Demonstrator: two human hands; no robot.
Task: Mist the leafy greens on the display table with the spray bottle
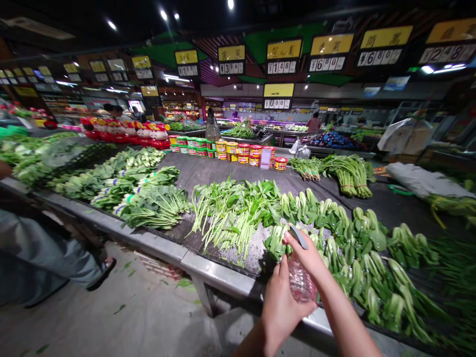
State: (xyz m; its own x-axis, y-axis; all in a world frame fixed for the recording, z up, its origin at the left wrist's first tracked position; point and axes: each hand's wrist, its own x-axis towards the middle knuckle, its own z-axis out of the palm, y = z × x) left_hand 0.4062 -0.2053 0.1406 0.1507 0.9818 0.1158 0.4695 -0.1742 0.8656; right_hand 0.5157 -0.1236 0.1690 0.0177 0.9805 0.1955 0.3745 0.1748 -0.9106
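While left hand [280, 297] cups bottle [300, 278] and right hand [308, 255] holds its top, axis points 12 o'clock; bok choy [374, 235] at 2, right hand nearer.

1 head view, forward and downward

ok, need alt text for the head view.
A person's left hand and right hand hold a clear spray bottle at a store's vegetable stand. Bok choy and other leafy greens lie there, with stacked tubs behind and price signs overhead.
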